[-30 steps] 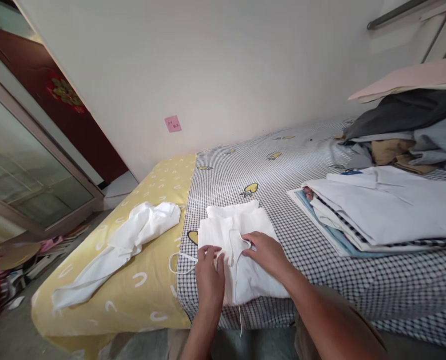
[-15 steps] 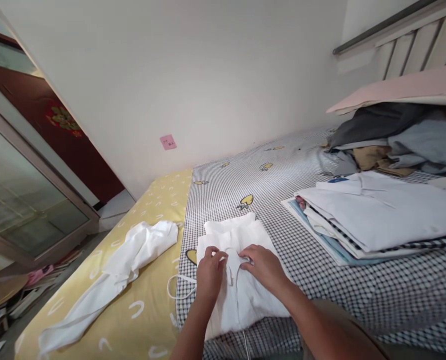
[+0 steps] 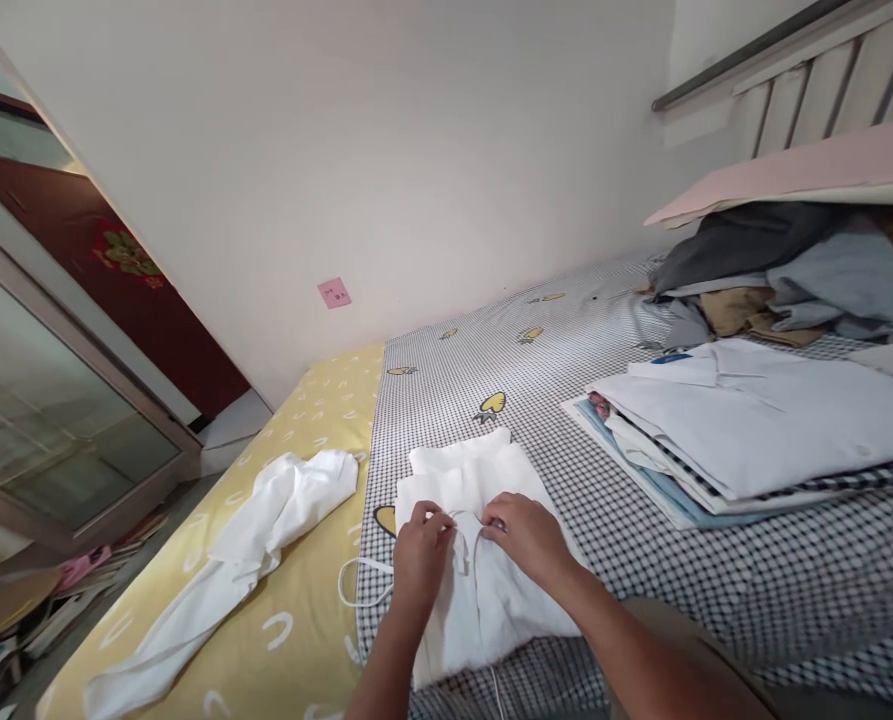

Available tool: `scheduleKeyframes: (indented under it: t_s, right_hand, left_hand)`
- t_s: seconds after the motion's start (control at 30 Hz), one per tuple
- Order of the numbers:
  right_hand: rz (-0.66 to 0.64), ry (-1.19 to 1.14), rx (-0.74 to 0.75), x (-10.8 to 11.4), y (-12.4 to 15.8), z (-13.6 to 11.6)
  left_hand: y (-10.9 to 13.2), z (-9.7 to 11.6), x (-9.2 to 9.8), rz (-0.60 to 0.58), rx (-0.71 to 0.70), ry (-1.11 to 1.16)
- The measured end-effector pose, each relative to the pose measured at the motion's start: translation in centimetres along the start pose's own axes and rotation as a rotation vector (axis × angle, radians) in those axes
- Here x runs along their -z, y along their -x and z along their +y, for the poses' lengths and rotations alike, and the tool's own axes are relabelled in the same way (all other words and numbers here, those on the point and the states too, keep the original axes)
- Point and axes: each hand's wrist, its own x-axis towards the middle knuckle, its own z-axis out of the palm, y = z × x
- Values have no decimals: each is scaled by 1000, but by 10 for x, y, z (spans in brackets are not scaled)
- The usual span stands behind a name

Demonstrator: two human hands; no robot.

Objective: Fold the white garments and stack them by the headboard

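Head view: left hand [image 3: 420, 555], right hand [image 3: 528, 535] pinch cord [image 3: 467, 514] on folded garment [image 3: 483, 470] (near bed edge [image 3: 558, 675]).

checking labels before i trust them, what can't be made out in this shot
Head view only:
Whether left hand and right hand pinch the white cord: fingertips curl out of sight.
Writing on the pink note: too small.
Lower layers of the clothes stack: covered by the top white shirt.
Folded white garment's middle: under both hands.
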Motion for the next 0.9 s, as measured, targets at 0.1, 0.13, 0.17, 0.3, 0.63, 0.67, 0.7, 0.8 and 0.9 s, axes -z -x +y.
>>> scheduleKeyframes:
  t_s: [0.1,0.13,0.17,0.3,0.63,0.67,0.7,0.8,0.9]
  right_hand:
    - [9,3,0,1,1,-2]
    - [13,-1,-1,1,1,-2]
    - [16,-4,-2,1,1,-3]
    - [40,1,-3,-2,1,-2]
    - [63,14,-27,-8,3,-3]
    - [63,15,-30,-8,3,-4]
    - [65,16,-35,-8,3,-4]
    - [69,9,-48,-8,2,-4]
    - [78,-7,-66,-8,3,-5]
  left_hand:
    - [0,7,0,49,2,-3]
    - [0,10,0,63,-5,-3]
    - [1,13,-1,74,-11,0]
    - [6,23,-7,71,-9,72]
    - [5,29,-12,76,43,110]
    - [5,28,-14,96,46,119]
    - [6,26,-16,123,44,128]
    - [7,20,-22,190,48,130]
    - [10,18,-24,197,95,98]
